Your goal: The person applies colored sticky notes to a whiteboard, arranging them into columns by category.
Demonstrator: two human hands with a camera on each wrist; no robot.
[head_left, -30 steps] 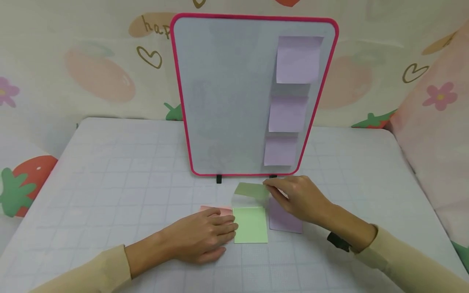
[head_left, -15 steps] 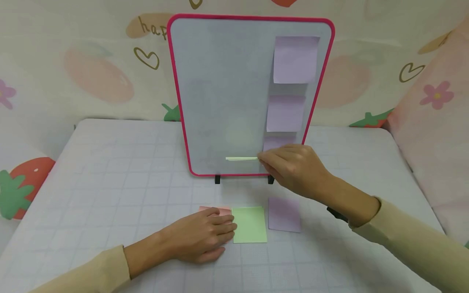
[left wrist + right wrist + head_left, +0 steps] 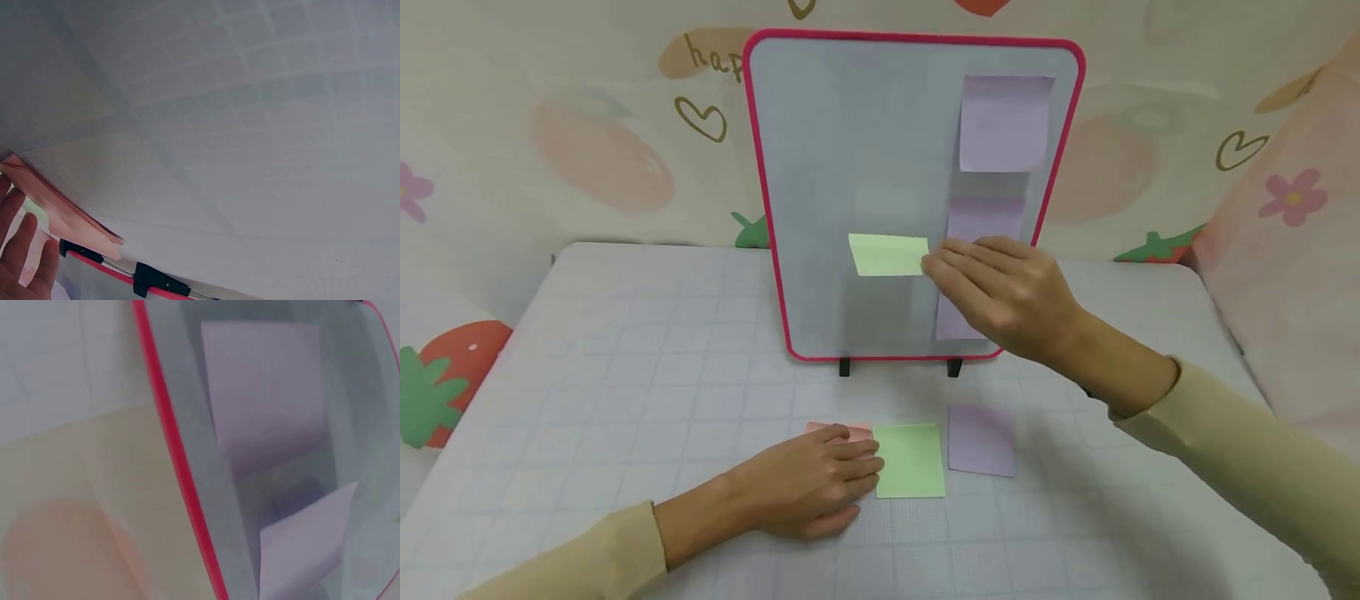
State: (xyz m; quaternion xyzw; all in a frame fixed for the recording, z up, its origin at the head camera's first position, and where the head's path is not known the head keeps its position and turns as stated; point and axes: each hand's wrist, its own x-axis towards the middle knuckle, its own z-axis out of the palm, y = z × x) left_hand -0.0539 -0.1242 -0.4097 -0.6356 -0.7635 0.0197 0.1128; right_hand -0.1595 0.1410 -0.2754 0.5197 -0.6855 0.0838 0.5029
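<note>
A green note (image 3: pixel 888 254) hangs before the whiteboard (image 3: pixel 850 167), pinched at its edge by the right hand (image 3: pixel 1000 292). The left hand (image 3: pixel 808 487) lies flat on the pads (image 3: pixel 912 460) on the surface (image 3: pixel 625 375) (fingers relaxed). Pressed askew, the note could crease or peel off.

Pale green note (image 3: pixel 889 254) up against the pink-rimmed white board (image 3: pixel 820 167), lilac notes (image 3: pixel 1004 123) on its right; green (image 3: pixel 911 460), lilac (image 3: pixel 981 440) and salmon (image 3: pixel 850 431) pads on the grid-patterned white table (image 3: pixel 647 350).

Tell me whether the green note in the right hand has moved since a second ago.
Yes. The green note, pinched by the right hand, rose from table level below the whiteboard to mid-board height.
</note>
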